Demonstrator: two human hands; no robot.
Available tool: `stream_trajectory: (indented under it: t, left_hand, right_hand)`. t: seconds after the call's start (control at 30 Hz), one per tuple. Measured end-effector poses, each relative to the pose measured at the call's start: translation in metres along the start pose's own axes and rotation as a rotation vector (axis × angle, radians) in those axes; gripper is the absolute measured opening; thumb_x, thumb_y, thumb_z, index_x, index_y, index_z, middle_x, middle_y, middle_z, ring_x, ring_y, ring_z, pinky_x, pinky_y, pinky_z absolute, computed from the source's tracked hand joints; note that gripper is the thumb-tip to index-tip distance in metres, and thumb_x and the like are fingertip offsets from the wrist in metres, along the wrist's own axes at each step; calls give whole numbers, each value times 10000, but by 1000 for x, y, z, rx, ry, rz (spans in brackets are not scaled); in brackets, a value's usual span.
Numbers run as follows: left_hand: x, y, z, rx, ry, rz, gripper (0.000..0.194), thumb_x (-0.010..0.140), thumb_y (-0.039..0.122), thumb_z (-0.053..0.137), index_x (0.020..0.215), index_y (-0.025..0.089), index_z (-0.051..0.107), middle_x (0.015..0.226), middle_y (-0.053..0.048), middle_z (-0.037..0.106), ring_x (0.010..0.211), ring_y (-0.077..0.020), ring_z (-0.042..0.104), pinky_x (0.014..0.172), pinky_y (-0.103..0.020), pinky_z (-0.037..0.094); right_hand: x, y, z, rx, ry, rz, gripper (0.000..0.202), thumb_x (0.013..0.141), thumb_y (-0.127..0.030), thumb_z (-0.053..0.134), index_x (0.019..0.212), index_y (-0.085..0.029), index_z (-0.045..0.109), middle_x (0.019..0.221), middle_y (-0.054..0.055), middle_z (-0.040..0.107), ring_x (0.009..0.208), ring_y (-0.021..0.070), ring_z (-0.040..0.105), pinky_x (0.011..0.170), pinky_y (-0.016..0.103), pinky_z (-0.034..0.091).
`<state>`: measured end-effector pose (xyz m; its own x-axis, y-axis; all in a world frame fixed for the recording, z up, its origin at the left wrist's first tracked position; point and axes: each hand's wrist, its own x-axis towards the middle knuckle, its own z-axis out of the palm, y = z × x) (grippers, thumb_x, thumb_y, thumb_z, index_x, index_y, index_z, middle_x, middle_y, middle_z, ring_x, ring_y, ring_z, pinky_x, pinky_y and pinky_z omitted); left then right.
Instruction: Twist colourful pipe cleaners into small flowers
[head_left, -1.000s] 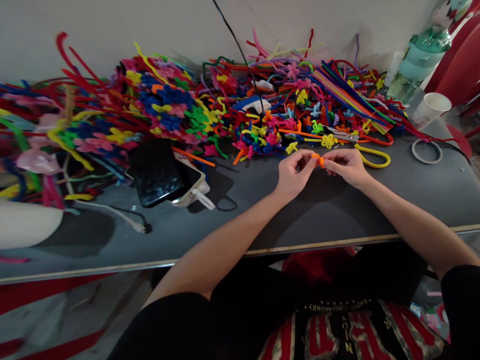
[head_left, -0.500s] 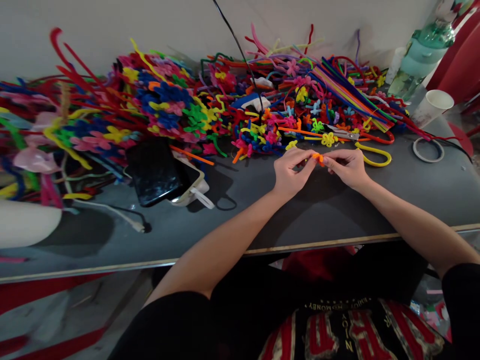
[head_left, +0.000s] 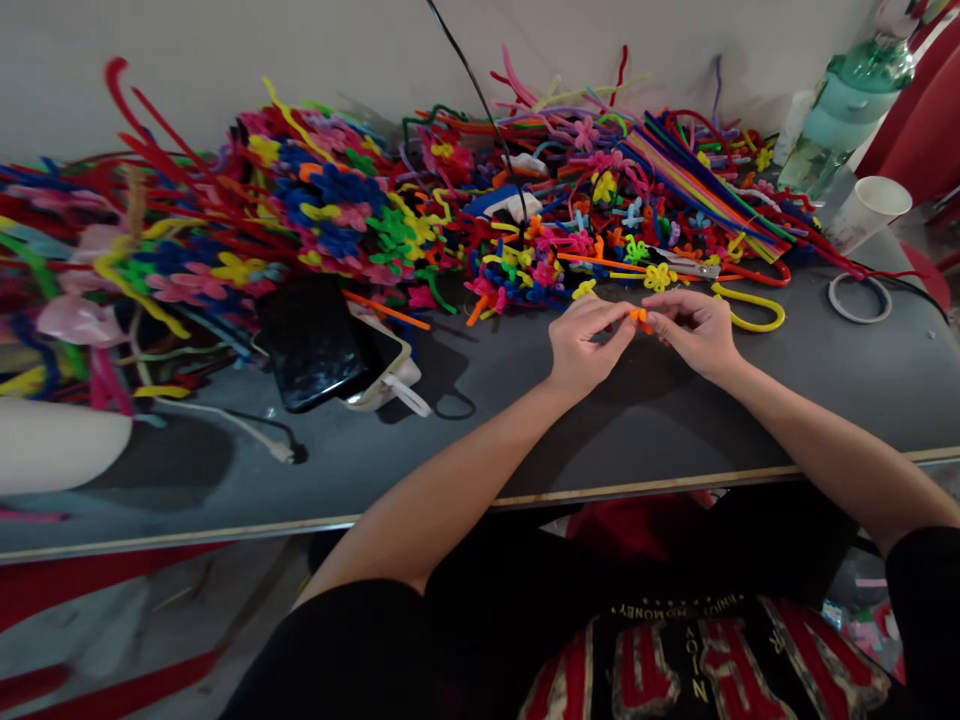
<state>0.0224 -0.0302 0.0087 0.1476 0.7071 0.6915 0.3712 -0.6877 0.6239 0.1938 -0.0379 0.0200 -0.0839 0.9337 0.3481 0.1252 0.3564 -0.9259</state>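
Observation:
A small orange pipe-cleaner piece [head_left: 640, 317], partly hidden by fingertips, is pinched between my two hands above the dark table. My left hand [head_left: 586, 342] grips it from the left with thumb and index finger. From the right, my right hand [head_left: 696, 332] also closes thumb and fingertips on it. Just beyond the hands lie a yellow pipe-cleaner flower [head_left: 660, 277] and scissors [head_left: 686, 265]. A bent yellow pipe cleaner [head_left: 759, 325] rests beside my right hand.
Pipe cleaners and flowers pile along the wall, with a straight bundle [head_left: 705, 190] on top. A black phone [head_left: 311, 345], a white cable [head_left: 247, 435], a tape roll [head_left: 859, 300], a paper cup [head_left: 870, 215] and a green bottle [head_left: 844, 115] stand or lie around. The table edge [head_left: 645, 488] runs in front.
The fingers of my right hand have lifted and shifted slightly around the orange piece. My left hand keeps its pinch almost in place.

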Motion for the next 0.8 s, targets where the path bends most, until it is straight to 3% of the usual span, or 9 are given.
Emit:
stream_trajectory:
  t: [0.23,0.33,0.53,0.8]
  left_hand:
    - [-3,0,3,-1,31,-17,295,951,392,587,830,185,759,699,-13,716,604,-113,563,637,-278,492]
    - [-4,0,2,25,26,37,253,948,347,599,833,192,763,697,-4,722,612,-111,583,651,-279,502]
    - [-4,-7,0,66,9,155,200,939,304,616,852,200,763,717,-6,734,660,-117,630,692,-284,515]
    - [-3,-12,1,131,-25,126,197,916,310,624,829,209,770,730,-12,743,680,-134,641,712,-305,527]
  right_hand:
    - [-4,1,1,-152,33,-193,233,834,-387,712,834,-162,771,529,-32,591,463,64,492,472,216,390]
    - [-4,-1,-2,-202,28,-230,193,829,-346,714,815,-165,781,550,-18,627,479,67,497,484,219,395]
    - [-2,-1,-7,-252,-54,-167,211,812,-371,727,809,-165,775,603,8,687,502,78,498,507,228,405]
    - [-2,1,-5,-336,-36,-97,278,833,-439,704,813,-164,738,629,15,684,492,80,466,520,237,387]
